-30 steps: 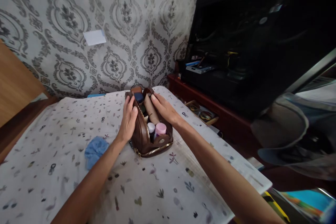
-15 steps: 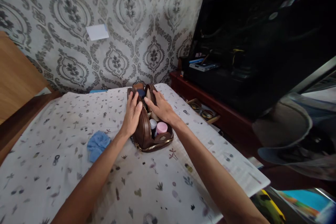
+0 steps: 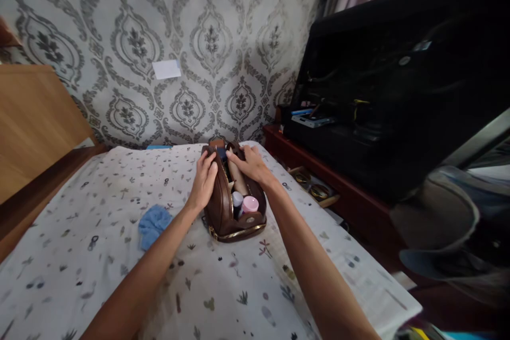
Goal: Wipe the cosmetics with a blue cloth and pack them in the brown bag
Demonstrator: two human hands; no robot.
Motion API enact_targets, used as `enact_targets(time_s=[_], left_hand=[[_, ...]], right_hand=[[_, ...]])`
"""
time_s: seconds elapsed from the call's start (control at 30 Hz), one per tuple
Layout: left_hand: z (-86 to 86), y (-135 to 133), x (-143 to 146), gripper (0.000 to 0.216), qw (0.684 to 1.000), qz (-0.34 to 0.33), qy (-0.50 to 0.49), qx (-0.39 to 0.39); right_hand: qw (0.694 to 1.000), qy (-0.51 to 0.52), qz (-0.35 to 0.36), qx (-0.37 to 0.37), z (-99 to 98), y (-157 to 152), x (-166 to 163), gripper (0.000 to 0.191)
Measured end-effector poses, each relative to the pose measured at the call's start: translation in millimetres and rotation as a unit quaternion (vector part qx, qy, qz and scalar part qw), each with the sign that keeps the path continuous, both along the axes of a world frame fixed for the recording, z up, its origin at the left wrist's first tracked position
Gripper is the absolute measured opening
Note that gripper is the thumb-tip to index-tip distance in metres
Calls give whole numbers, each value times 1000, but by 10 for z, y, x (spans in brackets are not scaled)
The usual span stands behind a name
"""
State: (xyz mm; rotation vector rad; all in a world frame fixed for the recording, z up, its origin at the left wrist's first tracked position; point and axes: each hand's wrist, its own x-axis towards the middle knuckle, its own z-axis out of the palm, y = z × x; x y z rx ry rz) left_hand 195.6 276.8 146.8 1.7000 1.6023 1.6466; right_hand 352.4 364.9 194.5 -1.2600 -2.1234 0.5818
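A brown leather cosmetic bag (image 3: 221,207) stands unzipped on the patterned sheet, its brass zipper along the front edge. Inside it are a pink-lidded jar (image 3: 251,204), a bottle with a pale grey cap (image 3: 237,198), a beige tube (image 3: 238,176) and something dark blue (image 3: 221,154). My left hand (image 3: 204,179) grips the left wall, fingers over its rim. On the opposite side, my right hand (image 3: 252,164) holds the right rim, thumb reaching over the opening. A crumpled blue cloth (image 3: 154,227) lies left of the bag.
The white printed sheet (image 3: 119,196) covers the surface beneath. Along the right runs a dark red stand with a large black screen (image 3: 378,79) and an open drawer (image 3: 314,186) holding round items. A wooden panel (image 3: 40,127) rises at left, and patterned wallpaper is behind.
The camera view has shifted, so the scene sits lower and further right. Both hands remain on the bag; the right hand has slid slightly, showing more of the beige tube.
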Motion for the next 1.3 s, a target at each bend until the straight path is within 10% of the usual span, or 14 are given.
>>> enact_targets(time_s=[0.27, 0.83, 1.3], left_hand=[[-3, 77, -105, 42, 999, -10, 26, 17], [379, 579, -459, 42, 985, 0, 149, -85], [427, 805, -694, 31, 989, -6, -14, -144]], right_hand=[[994, -22, 99, -39, 14, -100, -75, 99], [986, -100, 104, -78, 193, -231, -58, 83], [985, -120, 105, -64, 210, -241, -51, 78]])
